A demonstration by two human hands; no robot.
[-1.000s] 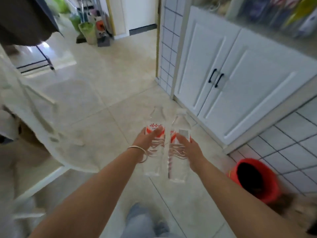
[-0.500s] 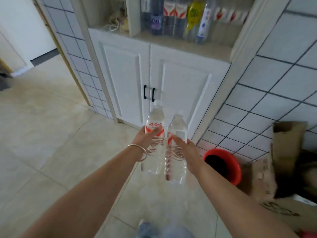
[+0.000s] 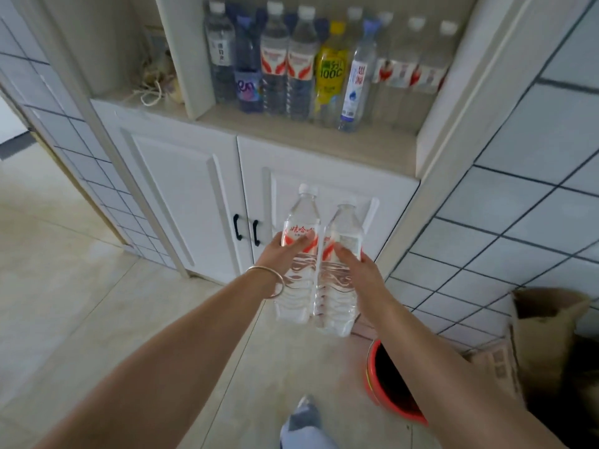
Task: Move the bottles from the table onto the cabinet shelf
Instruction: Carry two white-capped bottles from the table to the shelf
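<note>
I hold two clear water bottles with red-and-white labels upright, side by side, in front of the white cabinet doors. My left hand grips the left bottle around its label. My right hand grips the right bottle the same way. The two bottles touch each other. Above them is the cabinet shelf, where several bottles stand in a row at the back. The front strip of the shelf is bare.
A red bucket stands on the tiled floor at the lower right, beside brown cardboard boxes. The cabinet's two doors have black handles. A tiled wall rises on the right. A divider panel separates a left shelf bay holding cords.
My view has turned from the floor and table toward the cabinet and come closer; the shelf and its bottles now fill the top. Both hands have kept their bottles.
</note>
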